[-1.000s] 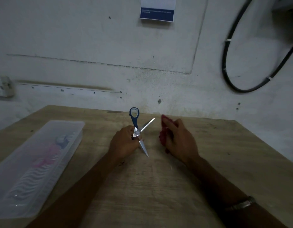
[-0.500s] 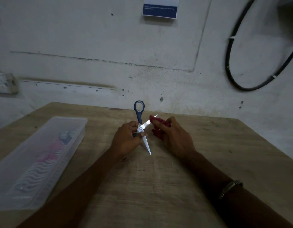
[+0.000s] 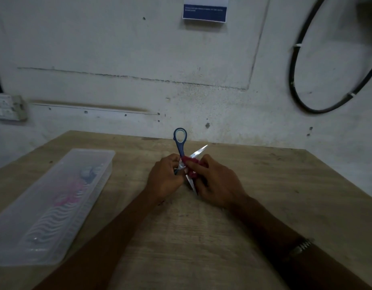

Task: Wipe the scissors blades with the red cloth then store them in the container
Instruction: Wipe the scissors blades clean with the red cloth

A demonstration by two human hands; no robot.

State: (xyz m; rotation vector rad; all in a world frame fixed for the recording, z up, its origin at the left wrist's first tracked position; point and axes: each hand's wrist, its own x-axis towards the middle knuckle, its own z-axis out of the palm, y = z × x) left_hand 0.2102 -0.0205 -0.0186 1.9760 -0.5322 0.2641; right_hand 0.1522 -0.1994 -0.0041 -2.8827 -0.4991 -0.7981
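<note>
Blue-handled scissors (image 3: 180,143) stand spread open above the middle of the wooden table (image 3: 275,195), one handle loop pointing up. My left hand (image 3: 165,178) grips them at the lower handle, near the pivot. One blade points up to the right, the other down toward me. My right hand (image 3: 214,183) pinches the red cloth (image 3: 191,161) against the blades right at the pivot; most of the cloth is hidden under its fingers. The clear plastic container (image 3: 55,197) lies on the table's left side.
The container holds a pink and white patterned item and a small pale object. A white wall rises just behind the table, with a switch box (image 3: 7,107) at the left and a black cable loop (image 3: 327,80) at the right.
My right hand has brought the red cloth leftward from the table onto the scissors, up to the pivot between the spread blades. My left hand kept its hold on the scissors.
</note>
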